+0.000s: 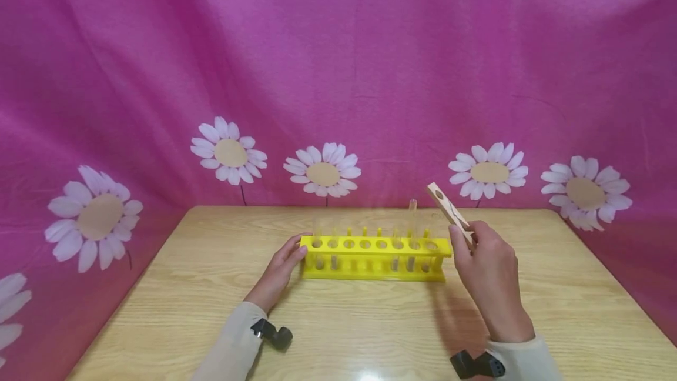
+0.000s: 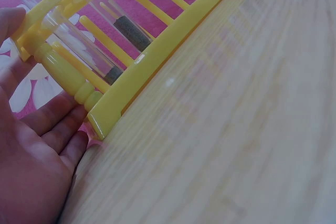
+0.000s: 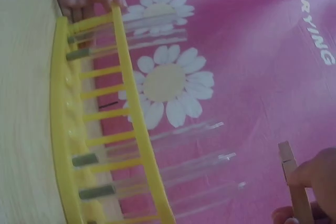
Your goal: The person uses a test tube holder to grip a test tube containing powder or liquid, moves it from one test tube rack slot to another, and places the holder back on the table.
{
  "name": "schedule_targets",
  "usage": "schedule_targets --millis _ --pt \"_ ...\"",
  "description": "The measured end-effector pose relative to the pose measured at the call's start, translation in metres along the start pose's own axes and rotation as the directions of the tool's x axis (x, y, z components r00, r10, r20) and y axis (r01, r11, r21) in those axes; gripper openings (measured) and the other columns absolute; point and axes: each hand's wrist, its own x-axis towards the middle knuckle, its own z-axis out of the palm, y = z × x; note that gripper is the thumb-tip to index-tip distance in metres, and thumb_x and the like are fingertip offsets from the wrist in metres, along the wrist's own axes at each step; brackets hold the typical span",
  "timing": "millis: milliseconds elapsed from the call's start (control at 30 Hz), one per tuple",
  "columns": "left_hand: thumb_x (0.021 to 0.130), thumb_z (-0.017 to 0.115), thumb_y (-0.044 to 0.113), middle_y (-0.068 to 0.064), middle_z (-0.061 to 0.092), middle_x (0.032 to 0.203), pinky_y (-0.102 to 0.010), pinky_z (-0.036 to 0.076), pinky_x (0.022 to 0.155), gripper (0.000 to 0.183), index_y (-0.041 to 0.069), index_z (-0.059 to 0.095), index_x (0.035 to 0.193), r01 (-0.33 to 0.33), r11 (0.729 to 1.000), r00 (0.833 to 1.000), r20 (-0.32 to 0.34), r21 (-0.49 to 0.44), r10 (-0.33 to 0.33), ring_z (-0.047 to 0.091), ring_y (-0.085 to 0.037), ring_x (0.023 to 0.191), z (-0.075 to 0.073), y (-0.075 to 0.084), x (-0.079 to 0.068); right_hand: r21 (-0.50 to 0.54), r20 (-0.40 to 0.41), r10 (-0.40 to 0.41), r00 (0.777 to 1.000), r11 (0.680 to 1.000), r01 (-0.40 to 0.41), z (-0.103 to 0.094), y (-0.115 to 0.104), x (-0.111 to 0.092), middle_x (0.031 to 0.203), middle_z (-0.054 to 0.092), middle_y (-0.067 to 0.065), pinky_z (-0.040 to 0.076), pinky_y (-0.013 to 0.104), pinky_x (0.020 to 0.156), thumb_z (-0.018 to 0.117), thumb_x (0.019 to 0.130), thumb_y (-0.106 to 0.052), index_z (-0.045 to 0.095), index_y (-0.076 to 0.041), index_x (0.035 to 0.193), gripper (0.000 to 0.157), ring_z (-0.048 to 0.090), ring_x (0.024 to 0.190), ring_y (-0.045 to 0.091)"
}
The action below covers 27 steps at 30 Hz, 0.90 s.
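Observation:
A yellow test tube rack (image 1: 370, 277) stands upright on the table. My left hand (image 1: 276, 275) grips its left end, the thumb at the top plate and the other fingers around the end post (image 2: 63, 74). Clear test tubes stand at both ends of the rack, and the middle holes show none. Dark material fills the bottom of tubes such as this test tube (image 2: 131, 32). To the right of the rack, my right hand (image 1: 492, 275) holds a wooden test tube clamp (image 1: 444, 203) raised above the table. The clamp's tip points up and left, with no tube in it.
The wooden table (image 1: 349, 328) reaches back to a pink curtain (image 1: 370, 75) printed with white daisies. Black wrist cameras sit on both of my sleeves, such as the left sleeve (image 1: 233, 340). Several yellow pegs (image 3: 105, 114) rise along the rack's far side.

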Motion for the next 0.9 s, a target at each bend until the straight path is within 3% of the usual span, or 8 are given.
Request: schedule_targets --millis 133,367,533,700,900 --pt "0.095 0.053 0.05 -0.004 0.053 0.135 -0.052 0.018 0.114 0.051 0.024 0.051 0.138 0.002 1.0 1.0 0.002 -0.006 -0.002 0.042 -0.025 0.13 0.001 0.0 0.0 -0.019 -0.013 0.034 0.999 0.999 -0.034 -0.006 0.008 0.003 0.063 0.049 0.009 0.03 0.03 0.043 0.058 0.096 -0.026 0.058 0.001 0.115 0.033 0.038 0.049 0.022" --pt "0.096 0.053 0.048 -0.003 0.051 0.139 -0.05 0.018 0.114 0.054 0.019 0.047 0.142 -0.011 1.0 1.0 0.01 -0.02 0.011 0.038 -0.023 0.134 -0.001 -0.002 0.001 -0.088 0.037 0.111 0.993 0.99 -0.108 -0.013 0.03 0.01 0.069 0.057 0.015 0.03 0.033 0.047 0.053 0.098 -0.024 0.05 0.001 0.118 0.032 0.043 0.052 0.025" --pt "0.096 0.053 0.048 -0.003 0.052 0.136 -0.05 0.019 0.114 0.05 0.022 0.05 0.139 -0.013 1.0 1.0 0.012 -0.028 0.013 0.04 -0.023 0.131 -0.001 0.0 0.0 -0.14 0.072 0.124 0.99 0.984 -0.113 -0.015 0.045 0.013 0.074 0.06 0.017 0.031 0.034 0.049 0.055 0.096 -0.022 0.052 0.0 0.113 0.029 0.046 0.056 0.027" --pt "0.096 0.053 0.047 -0.003 0.049 0.14 -0.05 0.017 0.115 0.055 0.018 0.047 0.142 0.005 1.0 1.0 0.01 -0.031 -0.005 0.035 -0.022 0.135 0.0 0.0 0.0 -0.177 0.105 0.146 0.984 0.976 -0.126 -0.014 0.057 0.013 0.08 0.057 0.02 0.033 0.036 0.052 0.061 0.091 -0.019 0.057 0.003 0.106 0.026 0.048 0.064 0.03" --pt "0.097 0.052 0.045 -0.005 0.05 0.139 -0.051 0.017 0.115 0.052 0.017 0.048 0.141 0.005 1.0 1.0 0.003 -0.025 -0.005 0.037 -0.024 0.134 0.001 0.0 0.001 -0.212 0.149 0.182 0.972 0.966 -0.149 -0.014 0.066 0.013 0.077 0.056 0.019 0.034 0.038 0.051 0.062 0.088 -0.019 0.061 0.002 0.103 0.026 0.048 0.064 0.031"
